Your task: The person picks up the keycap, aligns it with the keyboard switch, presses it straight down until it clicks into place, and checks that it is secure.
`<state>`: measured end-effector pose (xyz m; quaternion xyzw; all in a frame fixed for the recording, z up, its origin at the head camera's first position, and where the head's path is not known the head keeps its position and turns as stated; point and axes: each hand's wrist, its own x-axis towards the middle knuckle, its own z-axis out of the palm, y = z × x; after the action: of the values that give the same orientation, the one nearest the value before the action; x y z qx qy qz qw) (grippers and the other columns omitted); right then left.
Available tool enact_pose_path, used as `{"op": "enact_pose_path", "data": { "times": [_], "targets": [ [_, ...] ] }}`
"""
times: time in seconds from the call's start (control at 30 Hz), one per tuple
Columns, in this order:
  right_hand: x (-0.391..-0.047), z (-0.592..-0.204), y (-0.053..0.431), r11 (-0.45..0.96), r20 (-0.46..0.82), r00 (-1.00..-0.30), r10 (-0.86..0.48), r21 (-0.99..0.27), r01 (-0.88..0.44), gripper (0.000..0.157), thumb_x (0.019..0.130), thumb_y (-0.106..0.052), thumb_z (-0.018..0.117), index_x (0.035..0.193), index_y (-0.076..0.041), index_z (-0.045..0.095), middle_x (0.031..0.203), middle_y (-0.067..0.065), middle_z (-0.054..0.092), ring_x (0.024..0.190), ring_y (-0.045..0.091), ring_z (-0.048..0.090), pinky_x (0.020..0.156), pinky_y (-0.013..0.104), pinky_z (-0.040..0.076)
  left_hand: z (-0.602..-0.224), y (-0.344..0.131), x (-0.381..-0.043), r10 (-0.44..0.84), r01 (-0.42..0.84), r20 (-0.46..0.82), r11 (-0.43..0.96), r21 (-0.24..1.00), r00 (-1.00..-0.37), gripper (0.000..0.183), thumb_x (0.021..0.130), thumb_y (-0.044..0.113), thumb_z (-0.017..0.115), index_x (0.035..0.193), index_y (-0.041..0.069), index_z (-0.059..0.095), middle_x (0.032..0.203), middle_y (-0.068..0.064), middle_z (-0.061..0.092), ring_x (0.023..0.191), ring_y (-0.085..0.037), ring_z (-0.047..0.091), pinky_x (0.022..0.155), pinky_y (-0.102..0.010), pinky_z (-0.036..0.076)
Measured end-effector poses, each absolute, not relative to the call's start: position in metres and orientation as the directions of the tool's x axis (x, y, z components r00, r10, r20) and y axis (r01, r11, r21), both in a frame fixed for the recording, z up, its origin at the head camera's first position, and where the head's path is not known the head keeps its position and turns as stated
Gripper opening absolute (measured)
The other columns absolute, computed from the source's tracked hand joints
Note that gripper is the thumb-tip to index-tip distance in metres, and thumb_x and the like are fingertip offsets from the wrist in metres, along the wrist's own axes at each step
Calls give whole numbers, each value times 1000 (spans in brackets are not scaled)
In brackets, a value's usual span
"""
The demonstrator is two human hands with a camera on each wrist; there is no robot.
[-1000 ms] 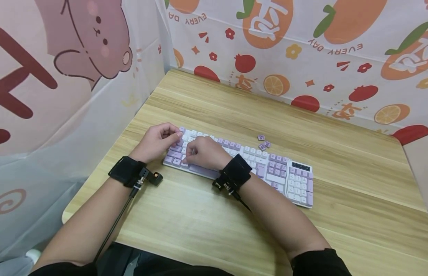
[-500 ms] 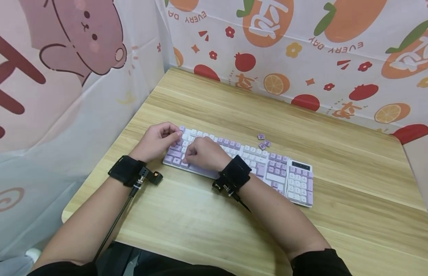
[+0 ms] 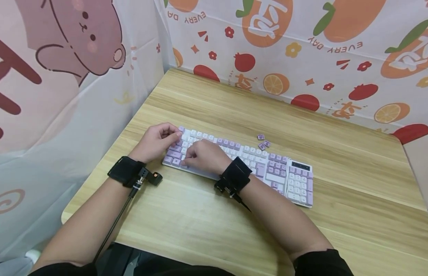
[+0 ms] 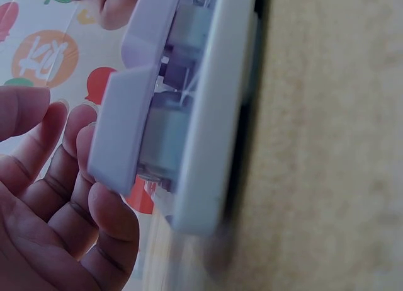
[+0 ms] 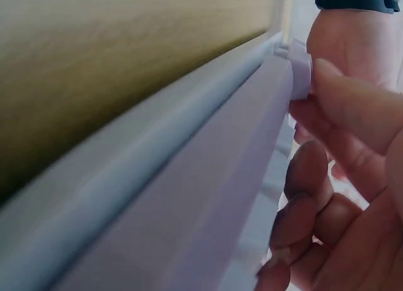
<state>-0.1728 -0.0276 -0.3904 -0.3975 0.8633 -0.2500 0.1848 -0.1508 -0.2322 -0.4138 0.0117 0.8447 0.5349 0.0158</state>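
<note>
A white and lilac keyboard (image 3: 276, 178) lies on the wooden table. My right hand (image 3: 207, 155) is over its front left part, thumb and forefinger pinching a lilac keycap (image 5: 301, 70) just past the end of the long space bar (image 5: 208, 177). That keycap sits a little higher than the bar in the right wrist view. At the keyboard's back left corner is my left hand (image 3: 157, 140), its fingers loosely bent beside the end keys. In the left wrist view, those fingers (image 4: 113, 212) reach around a lilac key (image 4: 119, 127), with nothing visible in their grip.
Several loose lilac keycaps (image 3: 262, 146) lie behind the keyboard. A thin white cable (image 3: 287, 180) crosses it beside the number pad. Patterned cloth (image 3: 283, 57) hangs along the back and left table edges. Both wrists carry black straps (image 3: 125, 171) with small cameras and cables.
My right hand has shifted slightly toward the keyboard's front edge, its fingertips still at the same key area. My left hand stays in place.
</note>
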Motion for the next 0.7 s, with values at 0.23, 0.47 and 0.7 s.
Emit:
{"op": "enact_pose_path", "data": {
  "times": [0.23, 0.47, 0.7],
  "targets": [
    [-182, -379, -34, 702, -230, -698, -678, -484, -522, 51, 73, -51, 83, 101, -19, 55, 73, -4, 55, 64, 13, 50, 57, 28, 38, -413, -233, -151, 41, 4, -15, 429, 903, -999, 26, 97, 34, 63, 103, 9, 68, 91, -8, 66, 81, -17, 60, 69, -24, 48],
    [-191, -371, -36, 759, -356, -676, -645, -405, -510, 53, 73, -58, 80, 95, -18, 54, 78, -3, 57, 68, 14, 52, 60, 30, 39, -412, -229, -153, 55, 3, -23, 430, 903, -998, 27, 97, 34, 62, 104, 8, 68, 93, -8, 67, 83, -17, 60, 71, -24, 48],
    [-194, -372, -41, 757, -398, -644, -653, -342, -557, 44, 77, -57, 77, 79, -17, 58, 74, -5, 55, 66, 12, 51, 57, 29, 40, -413, -231, -153, 50, -21, -47, 419, 908, -998, 30, 97, 35, 62, 105, 7, 67, 95, -8, 68, 86, -17, 61, 72, -24, 49]
  ]
}}
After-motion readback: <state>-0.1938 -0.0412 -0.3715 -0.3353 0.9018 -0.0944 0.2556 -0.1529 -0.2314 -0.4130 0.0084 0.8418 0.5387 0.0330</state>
